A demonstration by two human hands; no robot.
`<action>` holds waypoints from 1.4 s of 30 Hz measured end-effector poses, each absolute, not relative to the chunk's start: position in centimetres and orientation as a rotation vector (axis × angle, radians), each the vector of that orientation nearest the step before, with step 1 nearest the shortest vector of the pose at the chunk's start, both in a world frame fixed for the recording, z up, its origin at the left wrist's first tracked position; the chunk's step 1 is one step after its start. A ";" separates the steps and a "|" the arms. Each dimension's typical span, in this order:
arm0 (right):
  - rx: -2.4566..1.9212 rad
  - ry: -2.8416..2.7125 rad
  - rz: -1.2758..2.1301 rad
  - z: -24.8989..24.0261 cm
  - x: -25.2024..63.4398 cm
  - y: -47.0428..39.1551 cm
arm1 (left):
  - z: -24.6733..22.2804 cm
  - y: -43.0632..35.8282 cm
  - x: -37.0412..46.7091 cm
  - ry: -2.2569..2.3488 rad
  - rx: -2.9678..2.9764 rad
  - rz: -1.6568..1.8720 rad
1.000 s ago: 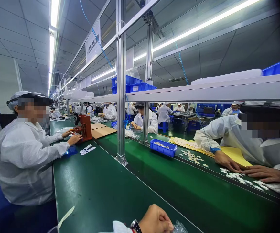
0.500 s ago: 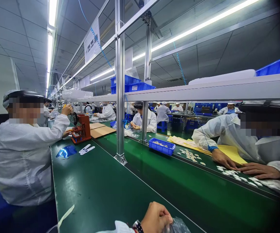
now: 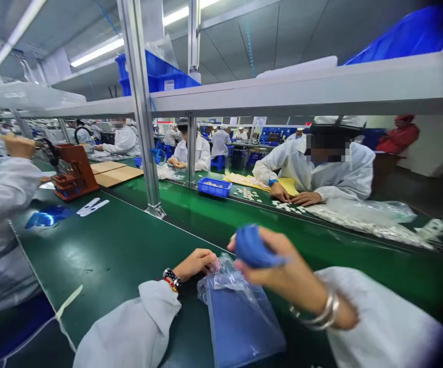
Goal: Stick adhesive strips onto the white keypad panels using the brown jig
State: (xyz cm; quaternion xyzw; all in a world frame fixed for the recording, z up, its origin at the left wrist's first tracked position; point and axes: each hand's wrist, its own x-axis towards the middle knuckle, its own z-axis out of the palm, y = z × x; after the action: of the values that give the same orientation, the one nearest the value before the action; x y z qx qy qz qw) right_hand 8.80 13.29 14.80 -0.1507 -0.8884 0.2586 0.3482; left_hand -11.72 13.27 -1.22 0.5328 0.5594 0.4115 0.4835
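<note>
Left hand (image 3: 195, 264) pinches a clear bag (image 3: 225, 268), right hand (image 3: 288, 268) grips a curved blue piece (image 3: 250, 245)

We have the fingertips of our left hand drawn narrow on the crumpled upper edge of the clear bag, which lies on the green table (image 3: 129, 276) right in front of us. Flat blue material (image 3: 240, 327) fills most of the bag below that edge. Our right hand is raised just above the bag, its thumb and fingers bent around the blue piece; motion blurs it, so we cannot fairly say whether it is one layer or several.

Farther along our table, to the left, lie two white slotted pieces (image 3: 93, 206) and a shiny blue film (image 3: 48, 217), both near a reddish-brown press (image 3: 78, 171). A metal post (image 3: 142, 102) stands at the table's far edge. Across the green belt (image 3: 302, 232) we see a small blue tray (image 3: 214, 189) and a co-worker (image 3: 344, 176), whose hands rest beside small white pieces (image 3: 288, 206).
</note>
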 end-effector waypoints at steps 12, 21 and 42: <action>-1.483 -1.267 1.991 6.6 18.5 15.9 | 0.8 9.0 -13.1 1.203 1.425 0.897; -1.429 -1.130 2.188 5.8 17.8 13.8 | 0.0 9.1 -13.3 1.321 1.619 0.781; -1.306 -1.186 2.099 4.0 7.9 9.2 | -1.0 9.0 -21.7 1.880 1.543 0.810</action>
State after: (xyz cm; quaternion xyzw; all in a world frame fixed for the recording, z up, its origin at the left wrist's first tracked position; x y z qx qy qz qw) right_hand 7.87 9.20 4.04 -0.4670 -0.4238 0.7502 0.1987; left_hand -21.72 9.02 -0.95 0.5770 0.7029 0.3029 0.2849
